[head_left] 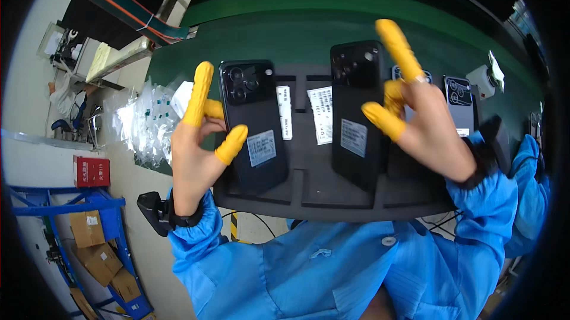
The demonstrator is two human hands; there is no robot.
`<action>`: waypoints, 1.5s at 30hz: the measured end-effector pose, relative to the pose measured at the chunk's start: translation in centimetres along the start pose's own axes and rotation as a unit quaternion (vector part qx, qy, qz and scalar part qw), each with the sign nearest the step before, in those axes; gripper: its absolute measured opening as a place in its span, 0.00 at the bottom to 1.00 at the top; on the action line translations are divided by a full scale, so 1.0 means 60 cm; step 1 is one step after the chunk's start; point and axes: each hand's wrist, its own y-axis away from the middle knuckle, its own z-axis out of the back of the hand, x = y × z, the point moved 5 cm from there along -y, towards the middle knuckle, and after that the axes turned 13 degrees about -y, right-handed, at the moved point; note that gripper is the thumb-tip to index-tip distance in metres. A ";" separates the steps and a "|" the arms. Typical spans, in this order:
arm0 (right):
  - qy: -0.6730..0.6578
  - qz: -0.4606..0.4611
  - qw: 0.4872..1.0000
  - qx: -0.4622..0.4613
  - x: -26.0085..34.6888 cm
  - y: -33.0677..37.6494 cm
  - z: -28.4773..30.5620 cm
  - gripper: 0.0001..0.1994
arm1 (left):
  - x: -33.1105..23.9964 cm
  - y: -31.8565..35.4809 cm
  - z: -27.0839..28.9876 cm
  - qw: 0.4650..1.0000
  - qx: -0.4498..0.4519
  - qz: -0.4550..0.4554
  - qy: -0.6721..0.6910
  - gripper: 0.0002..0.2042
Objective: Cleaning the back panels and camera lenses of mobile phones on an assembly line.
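Observation:
My left hand [196, 150], in yellow finger cots, grips a black smartphone [252, 124] by its left edge. The thumb lies over the back and the index finger points up and away. A second black smartphone [356, 106] is held by its right edge in my right hand [424, 118], also in yellow finger cots, index finger stretched out. Both phones show their camera backs and a white label on the lower half. They are tilted over a black slotted tray [297, 192]. Two printed white strips [285, 113] lie between the phones.
More phones [458, 97] lie at the tray's right side, partly behind my right hand. Clear plastic bags [145, 121] are heaped on the left of the green table [255, 29]. A white bottle [482, 81] stands at right. Another blue sleeve [525, 183] shows far right.

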 end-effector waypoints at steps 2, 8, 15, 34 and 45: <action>-0.059 -0.082 0.995 -0.014 0.004 -0.033 -0.008 0.37 | 0.011 -0.019 -0.018 0.993 0.020 0.082 -0.078 0.38; -0.126 -0.039 0.991 0.001 0.009 -0.064 -0.028 0.31 | -0.036 -0.054 -0.039 0.976 0.050 -0.018 -0.209 0.30; -0.116 -0.117 0.986 0.036 0.000 -0.056 -0.028 0.32 | -0.057 -0.077 -0.046 0.986 0.051 -0.060 -0.147 0.22; -0.718 -0.206 0.663 -0.053 -0.037 -0.012 0.000 0.10 | 0.048 -0.046 -0.066 0.723 0.078 0.261 0.635 0.19; -0.763 -0.206 0.606 -0.092 -0.026 0.015 0.035 0.20 | -0.010 -0.039 -0.065 0.576 0.230 0.218 0.754 0.16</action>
